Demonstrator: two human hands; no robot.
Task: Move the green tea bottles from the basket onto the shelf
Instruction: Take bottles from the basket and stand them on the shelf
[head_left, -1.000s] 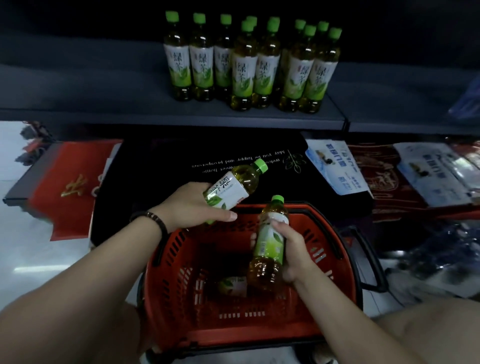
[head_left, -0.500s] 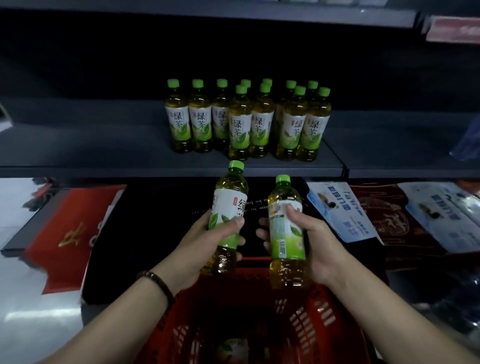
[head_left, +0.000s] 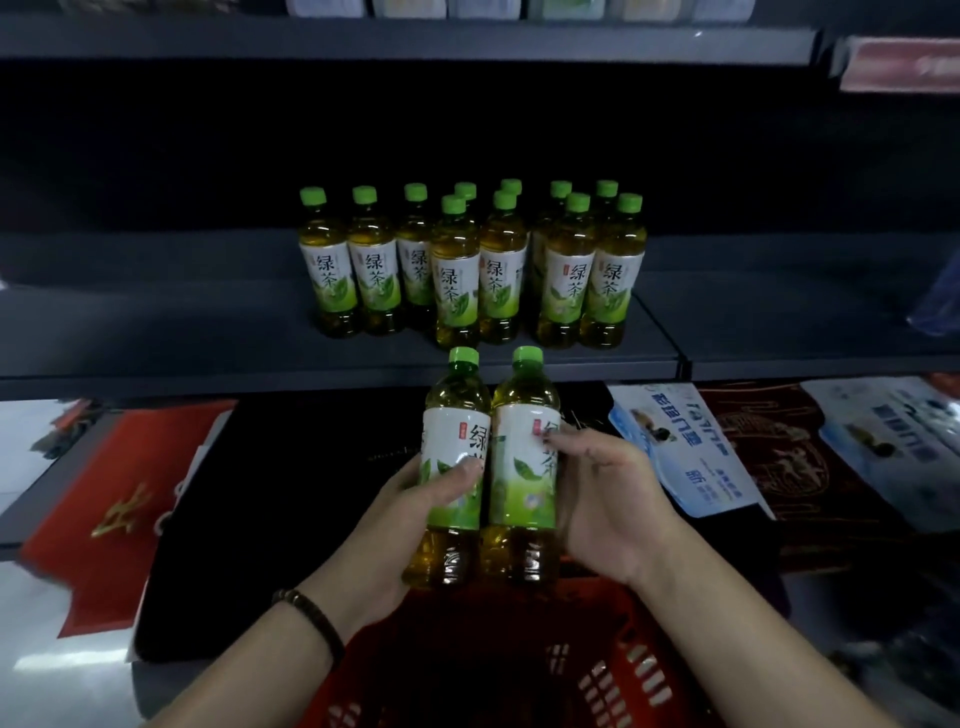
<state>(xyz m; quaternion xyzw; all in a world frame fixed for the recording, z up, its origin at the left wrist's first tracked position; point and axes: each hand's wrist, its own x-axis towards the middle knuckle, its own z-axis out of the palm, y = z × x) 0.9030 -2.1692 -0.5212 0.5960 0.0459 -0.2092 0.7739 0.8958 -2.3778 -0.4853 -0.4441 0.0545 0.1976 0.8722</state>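
My left hand (head_left: 415, 499) grips one green tea bottle (head_left: 451, 431) with a green cap and white-green label. My right hand (head_left: 608, 499) grips a second green tea bottle (head_left: 522, 441). Both bottles stand upright, side by side and touching, just below the front edge of the dark shelf (head_left: 208, 338). Several matching bottles (head_left: 467, 270) stand grouped on that shelf, straight ahead. The red basket (head_left: 597, 680) lies under my forearms at the bottom of the view; its inside is mostly hidden and dark.
An upper shelf (head_left: 415, 39) runs across the top. Below the bottle shelf lie a black mat (head_left: 291, 467), a red mat (head_left: 119, 493) and blue-white packets (head_left: 685, 447). Bare shelf surface stretches left and right of the bottle group.
Both hands rose from the basket with their bottles. The left bottle went from tilted to upright, and the two bottles came together until they touch, nearer the shelf edge.
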